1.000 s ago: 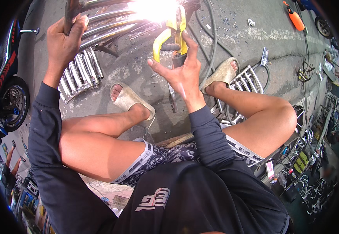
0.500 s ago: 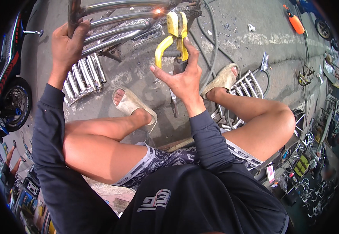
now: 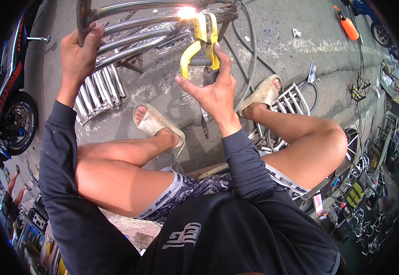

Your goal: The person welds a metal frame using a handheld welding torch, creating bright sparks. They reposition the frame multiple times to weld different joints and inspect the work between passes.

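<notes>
My left hand (image 3: 79, 56) is wrapped around the upright tube at the left end of a steel tube frame (image 3: 140, 24), which has several curved, parallel bars. In my right hand (image 3: 214, 94) is a yellow welding electrode holder (image 3: 200, 28), its lever loop toward the left, with thumb and fingers around its dark handle. The holder's jaws are up beside the frame's right end. A bright white welding arc (image 3: 187, 13) glares there on a bar, close to the jaws. Glare hides the electrode tip and the joint.
Shiny tubes (image 3: 99, 91) lie bundled left of my feet. A silver tube rack (image 3: 293, 101) is by my right foot. Grey cables (image 3: 253, 50) snake across the ground. An orange spray bottle (image 3: 347, 26) lies far right; a motorcycle (image 3: 13, 119) stands left. Metal parts (image 3: 360, 206) crowd the lower right.
The small orange glow at the bar has grown into a large white arc. The frame and the electrode holder have shifted slightly left. Both hands keep their grips.
</notes>
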A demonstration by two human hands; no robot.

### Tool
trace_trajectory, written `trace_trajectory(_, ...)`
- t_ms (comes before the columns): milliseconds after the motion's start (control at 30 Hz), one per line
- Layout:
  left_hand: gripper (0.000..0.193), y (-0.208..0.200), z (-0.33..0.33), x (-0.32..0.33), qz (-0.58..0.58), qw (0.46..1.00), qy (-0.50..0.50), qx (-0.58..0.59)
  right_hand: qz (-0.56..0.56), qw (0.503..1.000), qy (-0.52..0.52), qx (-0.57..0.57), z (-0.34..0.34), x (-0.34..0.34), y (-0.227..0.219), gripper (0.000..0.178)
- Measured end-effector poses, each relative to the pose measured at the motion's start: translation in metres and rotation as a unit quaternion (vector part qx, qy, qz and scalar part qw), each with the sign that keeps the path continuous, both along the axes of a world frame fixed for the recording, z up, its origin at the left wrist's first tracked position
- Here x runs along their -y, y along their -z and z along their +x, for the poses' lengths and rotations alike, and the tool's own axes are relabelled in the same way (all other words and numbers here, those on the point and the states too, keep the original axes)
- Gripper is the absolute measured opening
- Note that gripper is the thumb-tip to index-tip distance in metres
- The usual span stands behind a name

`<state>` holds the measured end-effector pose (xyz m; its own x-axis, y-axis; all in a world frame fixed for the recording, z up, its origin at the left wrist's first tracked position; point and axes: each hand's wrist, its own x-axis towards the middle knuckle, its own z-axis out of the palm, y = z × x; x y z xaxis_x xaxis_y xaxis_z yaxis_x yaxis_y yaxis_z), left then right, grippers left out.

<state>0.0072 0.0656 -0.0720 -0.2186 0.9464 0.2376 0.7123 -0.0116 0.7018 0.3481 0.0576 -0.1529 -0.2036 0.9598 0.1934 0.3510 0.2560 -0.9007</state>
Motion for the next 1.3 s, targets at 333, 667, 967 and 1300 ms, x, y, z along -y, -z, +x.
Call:
trace_trajectory(333,0.035,0.0019,-0.0003,0.0005,0.012,1.0,0.0,0.004,-0.002,1.0,-0.006,0.006,-0.0008,-0.0001,0.001,0.107)
trace_trajectory(667,0.042,0.0021,-0.0044,-0.0013,-0.021,1.0,-0.013,0.007,0.025,1.0,-0.014,-0.004,0.0001,-0.0034,0.008,0.109)
trace_trajectory(967,0.038,0.0032,-0.0021,0.0002,-0.01,1.0,-0.011,0.027,0.001,1.0,-0.01,-0.009,-0.0004,-0.0036,0.0056,0.107)
trace_trajectory(1300,0.033,0.002,-0.0032,-0.0001,0.005,1.0,0.013,0.015,-0.018,1.0,-0.008,-0.011,-0.0024,-0.0034,0.0018,0.108)
